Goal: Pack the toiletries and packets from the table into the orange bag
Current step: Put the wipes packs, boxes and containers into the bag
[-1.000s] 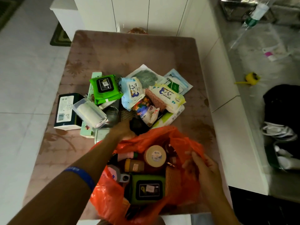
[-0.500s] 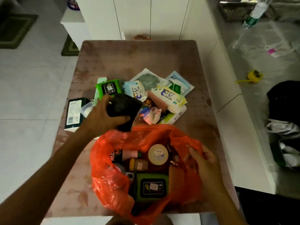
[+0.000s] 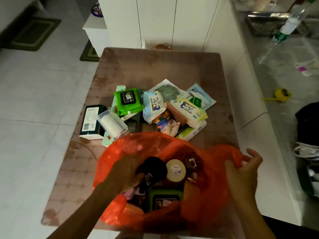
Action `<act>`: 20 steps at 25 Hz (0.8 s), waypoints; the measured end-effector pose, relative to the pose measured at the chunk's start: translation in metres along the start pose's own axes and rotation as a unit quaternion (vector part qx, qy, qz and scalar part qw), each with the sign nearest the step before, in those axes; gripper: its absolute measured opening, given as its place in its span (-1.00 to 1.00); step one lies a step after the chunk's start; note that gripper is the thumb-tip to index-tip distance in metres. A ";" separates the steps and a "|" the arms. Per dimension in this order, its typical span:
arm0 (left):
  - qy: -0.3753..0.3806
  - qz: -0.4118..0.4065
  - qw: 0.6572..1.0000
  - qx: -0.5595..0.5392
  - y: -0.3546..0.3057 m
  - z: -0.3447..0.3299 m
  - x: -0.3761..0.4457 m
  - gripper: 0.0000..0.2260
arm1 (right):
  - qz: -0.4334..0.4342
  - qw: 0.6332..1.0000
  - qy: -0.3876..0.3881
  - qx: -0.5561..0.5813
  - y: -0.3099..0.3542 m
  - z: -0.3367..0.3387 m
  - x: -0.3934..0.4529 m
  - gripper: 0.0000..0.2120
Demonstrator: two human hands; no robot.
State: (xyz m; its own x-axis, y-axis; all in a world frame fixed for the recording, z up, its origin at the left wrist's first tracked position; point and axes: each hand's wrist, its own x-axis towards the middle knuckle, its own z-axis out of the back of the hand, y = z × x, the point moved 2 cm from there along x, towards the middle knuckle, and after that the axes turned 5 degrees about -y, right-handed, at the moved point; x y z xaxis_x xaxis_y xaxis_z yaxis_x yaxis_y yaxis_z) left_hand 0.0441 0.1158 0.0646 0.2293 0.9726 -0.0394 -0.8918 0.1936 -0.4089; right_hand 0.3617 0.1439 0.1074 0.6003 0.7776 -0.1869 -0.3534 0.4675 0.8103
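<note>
The orange bag [image 3: 112, 161] stands open at the near edge of the brown table [image 3: 155, 66]. My left hand [image 3: 124, 173] is inside the bag's mouth, gripping a black packet [image 3: 153, 168] low among the contents. My right hand [image 3: 245, 169] holds the bag's right rim. Inside lie a round tan lid [image 3: 175, 170] and a dark green wipes pack [image 3: 164, 199]. Beyond the bag is a pile: a bright green wipes pack [image 3: 128, 101], a clear tube case [image 3: 112, 124], a dark box [image 3: 91, 121], baby wipes [image 3: 189, 110] and several flat packets.
White cabinets [image 3: 155, 19] stand behind the table. A white counter [image 3: 259, 135] runs along the right side, with a plastic bottle [image 3: 290, 26], a yellow object [image 3: 283, 94] and a dark bundle [image 3: 309, 123] beyond it. Tiled floor with green mats [image 3: 32, 33] lies to the left.
My left hand took a black packet from the pile, lifted it, and has now lowered it into the orange bag. My right hand kept hold of the bag's rim.
</note>
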 end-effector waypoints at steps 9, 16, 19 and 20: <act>0.003 0.150 0.983 0.103 0.056 -0.001 -0.017 -0.44 | 0.544 0.725 0.306 -0.292 -0.023 -0.127 -0.116 -0.49; -0.234 0.231 0.915 -0.234 0.061 0.053 0.010 -0.80 | 0.414 0.787 0.390 -0.239 -0.025 -0.162 -0.081 -0.62; -0.210 0.494 0.725 -0.432 0.095 0.040 0.043 -0.65 | 0.414 0.782 0.365 -0.289 -0.028 -0.161 -0.088 -0.65; -0.183 0.538 0.672 -0.475 0.103 0.033 0.051 -0.60 | 0.410 0.785 0.357 -0.297 -0.031 -0.161 -0.092 -0.65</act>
State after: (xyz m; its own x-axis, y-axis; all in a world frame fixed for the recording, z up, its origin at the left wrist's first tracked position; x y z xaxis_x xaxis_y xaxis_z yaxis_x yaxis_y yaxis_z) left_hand -0.0491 0.1899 0.0505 -0.6142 0.4836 -0.6236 0.2279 -0.6479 -0.7268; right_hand 0.2015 0.1252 0.0095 -0.4829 0.8583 -0.1733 -0.8108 -0.3636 0.4587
